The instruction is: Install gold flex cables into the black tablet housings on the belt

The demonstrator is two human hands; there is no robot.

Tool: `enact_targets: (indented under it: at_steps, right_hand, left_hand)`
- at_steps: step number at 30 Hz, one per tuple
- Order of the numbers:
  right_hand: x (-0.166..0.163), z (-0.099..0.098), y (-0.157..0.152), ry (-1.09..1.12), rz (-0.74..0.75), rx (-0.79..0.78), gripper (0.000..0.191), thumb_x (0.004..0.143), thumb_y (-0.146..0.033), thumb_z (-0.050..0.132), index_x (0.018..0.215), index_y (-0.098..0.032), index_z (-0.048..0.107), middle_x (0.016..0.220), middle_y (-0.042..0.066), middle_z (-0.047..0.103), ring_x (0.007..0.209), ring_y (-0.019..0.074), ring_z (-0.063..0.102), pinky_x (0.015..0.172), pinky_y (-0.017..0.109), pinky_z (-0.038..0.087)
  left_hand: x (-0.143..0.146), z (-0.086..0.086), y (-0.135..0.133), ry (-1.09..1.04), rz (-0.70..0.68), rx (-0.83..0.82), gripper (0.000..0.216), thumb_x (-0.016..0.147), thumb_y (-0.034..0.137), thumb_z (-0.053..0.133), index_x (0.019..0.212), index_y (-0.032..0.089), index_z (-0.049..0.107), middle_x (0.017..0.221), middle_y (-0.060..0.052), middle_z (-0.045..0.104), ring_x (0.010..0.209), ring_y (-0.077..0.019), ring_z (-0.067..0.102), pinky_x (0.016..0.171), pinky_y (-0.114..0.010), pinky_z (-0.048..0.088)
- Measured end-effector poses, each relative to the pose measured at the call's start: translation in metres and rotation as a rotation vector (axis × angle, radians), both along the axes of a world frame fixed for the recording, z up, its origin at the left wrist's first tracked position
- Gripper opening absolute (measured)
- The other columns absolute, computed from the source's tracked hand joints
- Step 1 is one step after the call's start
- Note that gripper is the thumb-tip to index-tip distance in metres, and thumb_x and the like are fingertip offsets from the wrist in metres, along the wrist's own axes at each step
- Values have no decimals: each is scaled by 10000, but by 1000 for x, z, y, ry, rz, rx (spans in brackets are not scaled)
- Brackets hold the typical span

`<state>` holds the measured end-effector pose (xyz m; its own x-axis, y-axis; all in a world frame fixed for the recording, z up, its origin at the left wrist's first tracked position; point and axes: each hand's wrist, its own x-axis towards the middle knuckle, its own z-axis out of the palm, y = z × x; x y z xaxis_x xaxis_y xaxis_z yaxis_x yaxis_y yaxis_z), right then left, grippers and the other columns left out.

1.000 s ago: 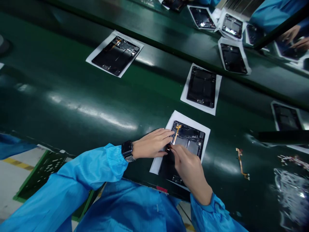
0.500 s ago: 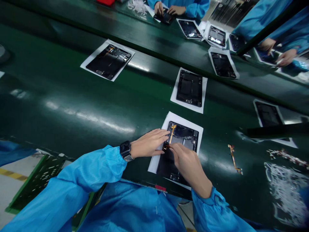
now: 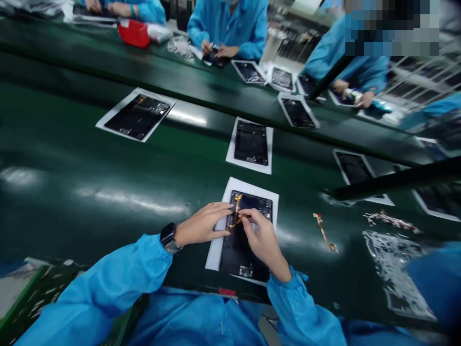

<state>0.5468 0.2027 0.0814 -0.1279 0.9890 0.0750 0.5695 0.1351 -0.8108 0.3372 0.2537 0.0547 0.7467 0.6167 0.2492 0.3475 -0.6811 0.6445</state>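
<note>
A black opened tablet housing (image 3: 252, 206) lies on a white sheet (image 3: 216, 254) on the green belt in front of me. An orange flex cable (image 3: 236, 207) runs along its left inner edge. My left hand (image 3: 201, 224) rests flat on the housing's left side, fingers stretched toward the cable. My right hand (image 3: 261, 238) is over the housing with thumb and forefinger pinched on the lower end of the cable. A dark watch (image 3: 167, 238) sits on my left wrist.
Several more housings on white sheets lie further along the belt, one (image 3: 251, 142) straight ahead and one (image 3: 137, 115) far left. A loose orange flex cable (image 3: 324, 234) lies to the right. Other people in blue coats work across the line. A dark bar (image 3: 396, 182) crosses at right.
The view has tilted up, bringing the workers opposite into sight. My hands stay on the housing; the right-hand pinch has shifted slightly along the cable.
</note>
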Motion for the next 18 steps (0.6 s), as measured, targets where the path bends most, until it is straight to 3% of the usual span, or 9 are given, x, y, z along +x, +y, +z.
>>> enact_targets:
  at_steps: [2,4,8,13,15,18]
  right_hand:
    - [15,-6,5,308,-206,-84,191,941,-292,416,1036,-199,553,829,37,600,752,191,612,706,328,523]
    - [36,-11,9,415,-347,-151,228,912,-369,413,996,-197,537,735,4,536,638,176,565,592,305,503]
    - [102,-13,14,212,-491,-157,353,812,-501,480,928,-185,582,642,-19,483,543,155,469,503,273,398]
    - [203,-10,15,-26,-691,-98,269,658,-426,631,806,-202,616,538,-33,479,535,165,449,533,280,314]
    - [226,-14,16,-81,-722,-126,192,649,-381,642,747,-218,618,513,-36,477,518,166,453,515,278,276]
    - [237,-24,17,-103,-728,-147,85,657,-300,647,693,-233,610,521,-34,490,531,161,458,515,275,266]
  left_hand:
    - [8,3,11,-27,65,26,338,929,297,596,1240,179,538,1367,-108,515,1313,-230,439,1100,-421,393]
    - [23,8,28,-19,106,100,227,947,258,556,1154,169,578,1325,-101,538,1296,-227,438,1095,-421,382]
    - [65,17,71,212,85,173,284,917,264,592,1175,151,554,1286,-118,546,1268,-266,431,1064,-436,367]
    - [95,21,107,467,55,102,256,852,263,663,1071,155,588,1065,-100,639,1025,-265,589,894,-355,435]
    - [96,22,110,519,36,78,156,868,261,632,996,176,601,970,-64,663,931,-235,626,814,-301,443]
    - [95,26,110,566,-4,78,82,911,243,545,892,185,601,938,-50,666,889,-212,639,756,-270,433]
